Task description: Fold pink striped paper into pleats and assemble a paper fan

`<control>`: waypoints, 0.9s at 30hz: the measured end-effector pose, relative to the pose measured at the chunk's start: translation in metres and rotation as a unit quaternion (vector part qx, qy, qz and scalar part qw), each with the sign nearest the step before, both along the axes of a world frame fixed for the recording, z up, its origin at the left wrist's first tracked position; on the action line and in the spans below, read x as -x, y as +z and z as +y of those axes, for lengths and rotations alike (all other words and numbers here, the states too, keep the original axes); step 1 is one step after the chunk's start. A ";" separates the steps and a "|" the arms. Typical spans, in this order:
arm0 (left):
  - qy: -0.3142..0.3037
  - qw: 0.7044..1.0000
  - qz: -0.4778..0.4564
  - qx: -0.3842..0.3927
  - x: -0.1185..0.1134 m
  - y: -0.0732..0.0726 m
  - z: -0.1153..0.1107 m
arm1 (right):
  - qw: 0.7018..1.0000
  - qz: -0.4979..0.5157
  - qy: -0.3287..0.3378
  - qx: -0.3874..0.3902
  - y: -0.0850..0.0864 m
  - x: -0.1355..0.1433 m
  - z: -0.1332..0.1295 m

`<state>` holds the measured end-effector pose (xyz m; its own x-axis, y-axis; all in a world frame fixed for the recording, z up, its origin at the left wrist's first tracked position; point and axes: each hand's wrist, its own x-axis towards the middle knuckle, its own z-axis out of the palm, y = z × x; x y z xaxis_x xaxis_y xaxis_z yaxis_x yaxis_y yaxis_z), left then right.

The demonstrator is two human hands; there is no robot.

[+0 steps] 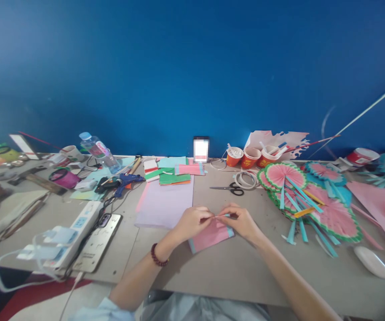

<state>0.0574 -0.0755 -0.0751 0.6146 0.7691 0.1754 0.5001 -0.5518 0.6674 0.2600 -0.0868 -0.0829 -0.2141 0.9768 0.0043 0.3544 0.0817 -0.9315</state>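
A pink sheet of paper with light-blue edges point(209, 238) lies at the front middle of the table, under my two hands. My left hand point(197, 220), with a dark bead bracelet point(159, 256) on its wrist, pinches the paper's far edge. Close beside it, my right hand point(239, 220) pinches the same edge near the blue right end. The fingertips almost meet and hide part of that edge. Beyond the hands lie black-handled scissors point(235, 189). To the left is a lilac sheet point(165, 203), with green paper point(175, 179) and a folded pink strip point(189, 169) behind it.
Pink and green paper fans point(333, 209) are piled at right, near a white computer mouse point(373, 263). Red cups point(251, 157) stand by the blue wall. At left are a power strip point(78, 229), a phone point(98, 243), a blue glue gun point(125, 182) and a bottle point(100, 151).
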 end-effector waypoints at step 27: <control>0.063 0.992 -0.082 0.077 0.009 0.006 0.012 | 0.995 0.029 -0.085 0.040 -0.008 -0.002 0.002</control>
<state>0.0480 -0.0638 -0.0693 0.4853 0.8630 0.1406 0.4356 -0.3780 0.8169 0.2620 -0.0848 -0.0905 -0.0478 0.9966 -0.0674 0.3023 -0.0499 -0.9519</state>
